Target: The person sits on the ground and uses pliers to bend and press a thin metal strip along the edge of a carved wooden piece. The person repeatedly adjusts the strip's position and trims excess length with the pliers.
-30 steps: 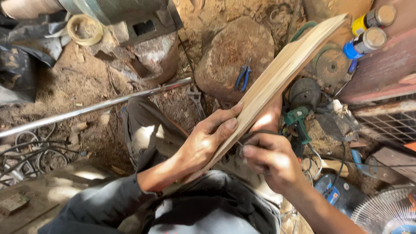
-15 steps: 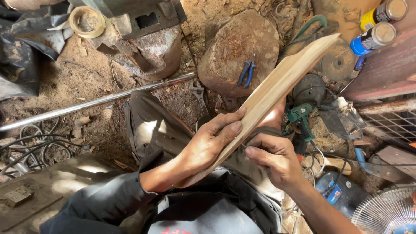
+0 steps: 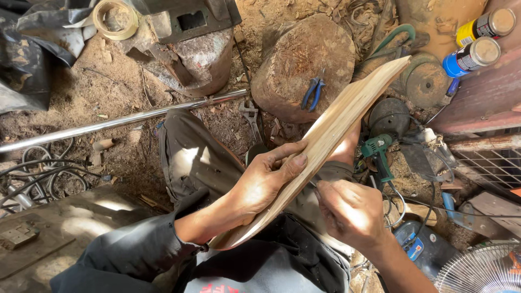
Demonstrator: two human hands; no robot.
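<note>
Item: curved wooden board (image 3: 331, 130), pale, long, tilted up and away from you. Your left hand (image 3: 266, 182) lies flat across its face, fingers (image 3: 293, 161) stretched almost straight, thumb hooked over the near edge; this hand carries it. Your right hand (image 3: 350, 209) sits just under the board's lower edge, fingers curled tight; whether they pinch a small tool or the wood itself cannot be told.

Change since a second ago: board and both hands much as they were, only shifted slightly. The grip is settled; the work is at the edge.

Beyond the fingertips: blue pliers (image 3: 313, 92) on a stump (image 3: 296, 54). Right of them: green drill (image 3: 378, 152).
</note>
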